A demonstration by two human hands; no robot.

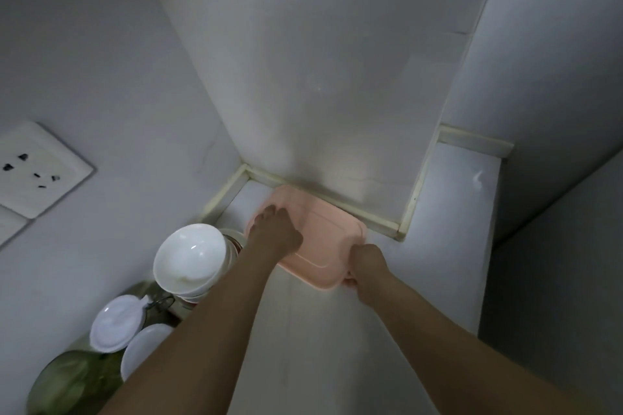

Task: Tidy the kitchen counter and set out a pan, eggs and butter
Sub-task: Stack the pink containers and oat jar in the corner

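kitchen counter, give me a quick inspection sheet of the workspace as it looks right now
surface: white counter running into a wall corner.
job's things: pink tray lying flat by the back wall; pan, eggs and butter nothing seen.
clutter: stacked white bowls, two white plates and a green glass lid on the left.
grippers: left hand rests on the tray's far left part; right hand grips its near right corner.
cables: nothing seen.
surroundings: wall socket on the left wall.
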